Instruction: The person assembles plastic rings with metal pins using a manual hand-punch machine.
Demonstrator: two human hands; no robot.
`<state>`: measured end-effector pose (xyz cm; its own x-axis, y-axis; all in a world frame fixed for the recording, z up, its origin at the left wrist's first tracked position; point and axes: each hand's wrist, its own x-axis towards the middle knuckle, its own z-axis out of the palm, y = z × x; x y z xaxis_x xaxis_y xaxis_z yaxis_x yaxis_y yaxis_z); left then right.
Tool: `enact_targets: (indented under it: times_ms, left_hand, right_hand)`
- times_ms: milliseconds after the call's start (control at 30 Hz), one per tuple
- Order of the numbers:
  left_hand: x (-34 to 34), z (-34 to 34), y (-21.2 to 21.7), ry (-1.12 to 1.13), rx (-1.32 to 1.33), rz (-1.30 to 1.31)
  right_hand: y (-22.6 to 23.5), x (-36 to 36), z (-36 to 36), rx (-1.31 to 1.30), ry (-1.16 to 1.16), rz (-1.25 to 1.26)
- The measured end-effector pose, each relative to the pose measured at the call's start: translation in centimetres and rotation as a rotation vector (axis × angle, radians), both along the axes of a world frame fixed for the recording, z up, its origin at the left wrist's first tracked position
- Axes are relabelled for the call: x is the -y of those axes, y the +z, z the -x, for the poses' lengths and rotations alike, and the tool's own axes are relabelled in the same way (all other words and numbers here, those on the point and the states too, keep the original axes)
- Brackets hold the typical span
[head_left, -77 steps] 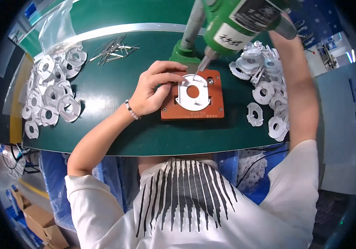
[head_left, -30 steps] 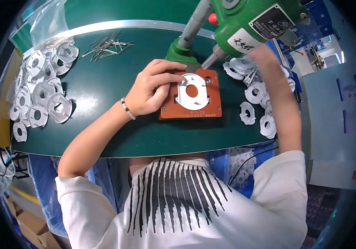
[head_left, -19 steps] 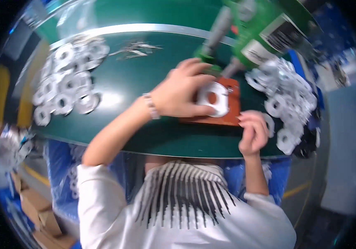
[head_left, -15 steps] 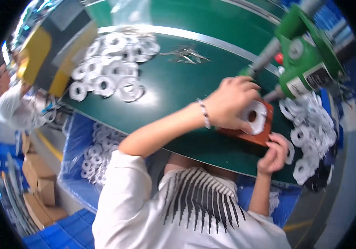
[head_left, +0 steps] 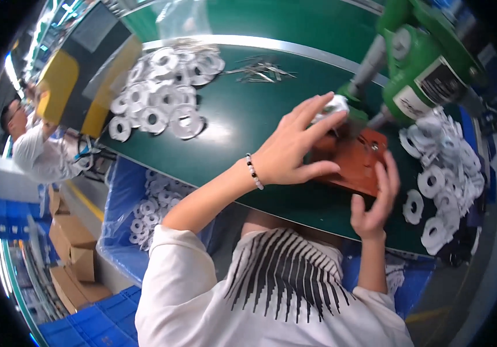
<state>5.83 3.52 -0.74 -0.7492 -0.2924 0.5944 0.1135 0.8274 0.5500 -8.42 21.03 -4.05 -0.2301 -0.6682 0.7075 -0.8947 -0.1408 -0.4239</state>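
My left hand [head_left: 295, 144] is over the left side of an orange-brown block [head_left: 355, 168], its fingers spread and thumb stretched out. Just behind its fingertips shows a small white blurred piece [head_left: 337, 105]; whether the fingers touch it I cannot tell. My right hand [head_left: 377, 199] is at the block's right front edge, thumb and fingers apart, nothing between them. The block's top shows a small metal fitting [head_left: 374, 147]. Above the block stands a green hand press [head_left: 407, 69], its lower part partly hidden by my left hand.
White ring-shaped parts [head_left: 153, 120] are heaped on the green table [head_left: 243, 127] at left, and another heap [head_left: 433, 182] lies at right. Thin metal pins [head_left: 266, 70] lie farther back. A blue lined bin [head_left: 118, 231] holds more rings. A co-worker [head_left: 34, 144] is at far left.
The white ring that sat on the block under my left hand is off it, baring the top. My left hand has opened and shifted left; my right fingers have spread along the edge.
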Motion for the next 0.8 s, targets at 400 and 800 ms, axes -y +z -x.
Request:
enact_targets:
  times_ms: [400, 800]
  left_hand:
    - [1.9, 0.4, 0.3, 0.140, -0.120, -0.053]
    - [7.3, -21.7, -2.9, 1.320, -0.447, 0.607]
  right_hand:
    - [0.0, -0.8, -0.6, -0.025, 0.004, -0.098]
    - [-0.9, -2.1, -0.9, -0.019, 0.019, -0.092]
